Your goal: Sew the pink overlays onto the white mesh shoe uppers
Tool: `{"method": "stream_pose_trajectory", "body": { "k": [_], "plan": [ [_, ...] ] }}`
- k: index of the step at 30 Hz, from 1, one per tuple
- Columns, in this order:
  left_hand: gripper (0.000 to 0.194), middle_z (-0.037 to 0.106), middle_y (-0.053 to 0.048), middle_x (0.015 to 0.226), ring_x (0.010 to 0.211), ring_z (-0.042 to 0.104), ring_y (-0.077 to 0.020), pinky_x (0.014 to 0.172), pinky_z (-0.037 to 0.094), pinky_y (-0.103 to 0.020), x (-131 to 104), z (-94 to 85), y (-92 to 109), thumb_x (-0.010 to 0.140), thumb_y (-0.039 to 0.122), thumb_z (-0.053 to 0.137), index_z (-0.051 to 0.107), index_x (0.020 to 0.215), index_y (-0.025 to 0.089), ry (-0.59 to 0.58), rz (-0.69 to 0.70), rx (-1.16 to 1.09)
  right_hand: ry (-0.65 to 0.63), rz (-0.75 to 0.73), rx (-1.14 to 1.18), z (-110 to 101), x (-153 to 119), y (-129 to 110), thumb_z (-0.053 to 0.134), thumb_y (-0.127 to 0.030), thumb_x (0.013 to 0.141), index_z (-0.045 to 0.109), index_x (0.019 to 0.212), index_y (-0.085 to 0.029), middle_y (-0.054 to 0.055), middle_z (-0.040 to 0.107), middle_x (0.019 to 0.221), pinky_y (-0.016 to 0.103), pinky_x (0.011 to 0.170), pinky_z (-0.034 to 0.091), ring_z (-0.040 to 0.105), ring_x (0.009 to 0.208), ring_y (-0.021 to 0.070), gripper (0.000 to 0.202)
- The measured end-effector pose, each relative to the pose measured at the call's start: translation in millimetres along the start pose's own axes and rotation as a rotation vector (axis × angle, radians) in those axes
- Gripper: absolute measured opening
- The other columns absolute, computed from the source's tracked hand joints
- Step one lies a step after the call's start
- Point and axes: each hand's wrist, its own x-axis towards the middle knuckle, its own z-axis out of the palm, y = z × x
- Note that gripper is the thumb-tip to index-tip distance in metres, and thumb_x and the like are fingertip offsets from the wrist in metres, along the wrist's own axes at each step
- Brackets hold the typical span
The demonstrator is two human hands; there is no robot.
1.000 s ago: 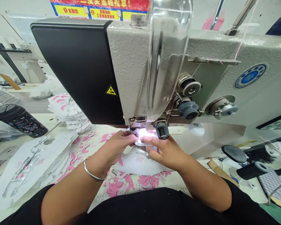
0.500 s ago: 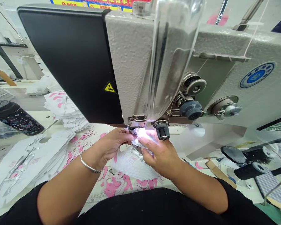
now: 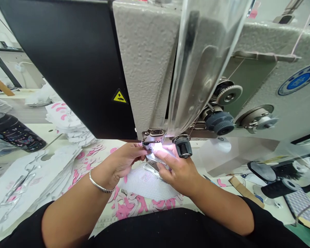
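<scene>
A white mesh shoe upper (image 3: pixel 144 184) with an N logo and silver trim lies under the lit presser foot (image 3: pixel 151 146) of a grey sewing machine (image 3: pixel 150 69). My left hand (image 3: pixel 121 163), a silver bangle on its wrist, pinches the piece's edge just left of the foot. From the right, my right hand (image 3: pixel 177 168) presses the silver trim with its fingertips beside the needle. Both hands grip the same piece. The needle itself is hidden in the glare of the lamp.
Pink and white cut pieces (image 3: pixel 134 203) litter the table below the hands. Stacks of white uppers (image 3: pixel 67 120) and flat white sheets (image 3: pixel 28 179) lie left. A dark bottle (image 3: pixel 12 132) lies at far left. A clear guard (image 3: pixel 204 62) hangs in front. Black tools (image 3: pixel 279 186) sit at right.
The camera has moved closer and lower, so the machine head fills more of the view. Both hands stay at the presser foot, with the piece shifted slightly under them.
</scene>
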Motion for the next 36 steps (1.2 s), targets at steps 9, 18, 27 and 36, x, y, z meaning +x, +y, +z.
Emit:
{"method": "stream_pose_trajectory", "body": {
  "k": [9, 18, 27, 36],
  "plan": [
    [0.021, 0.062, -0.002, 0.056, 0.056, 0.052, -0.012, 0.057, 0.046, -0.025, 9.5, -3.0, 6.7, 0.058, 0.025, 0.086, 0.067, 0.054, 0.016, -0.101, -0.137, -0.127, 0.09, -0.077, 0.035, 7.2, 3.0, 8.5, 0.058, -0.026, 0.089, 0.069, 0.11, -0.021, 0.009, 0.062, 0.098, 0.045, 0.093, 0.053, 0.06, 0.099, 0.0255, 0.024],
    [0.022, 0.062, -0.001, 0.066, 0.061, 0.052, -0.0124, 0.06, 0.043, -0.026, 3.2, -3.1, 6.6, 0.067, 0.036, 0.081, 0.07, 0.068, 0.017, -0.01, 0.04, 0.115, 0.056, -0.059, 0.031, 4.9, 3.4, 7.5, 0.056, -0.029, 0.092, 0.068, 0.117, -0.022, 0.01, 0.064, 0.1, 0.046, 0.09, 0.054, 0.06, 0.099, 0.0262, 0.029],
    [0.027, 0.051, 0.002, 0.069, 0.061, 0.044, -0.0113, 0.052, 0.034, -0.022, -37.1, -46.2, 9.3, 0.082, 0.047, 0.065, 0.063, 0.081, 0.02, -0.19, -0.013, 0.68, -0.07, -0.022, 0.062, -7.5, 9.7, 8.1, 0.053, -0.033, 0.095, 0.066, 0.122, -0.024, 0.011, 0.065, 0.104, 0.046, 0.091, 0.052, 0.06, 0.103, 0.0276, 0.031],
    [0.02, 0.055, 0.002, 0.071, 0.062, 0.049, -0.0096, 0.056, 0.036, -0.022, -36.3, -14.0, 9.8, 0.076, 0.035, 0.073, 0.063, 0.078, 0.018, -0.101, 0.02, 0.367, 0.086, 0.017, -0.148, -29.1, 7.3, 14.5, 0.05, -0.031, 0.095, 0.073, 0.107, -0.023, 0.009, 0.066, 0.094, 0.049, 0.09, 0.047, 0.059, 0.096, 0.0286, 0.026]
  ]
}}
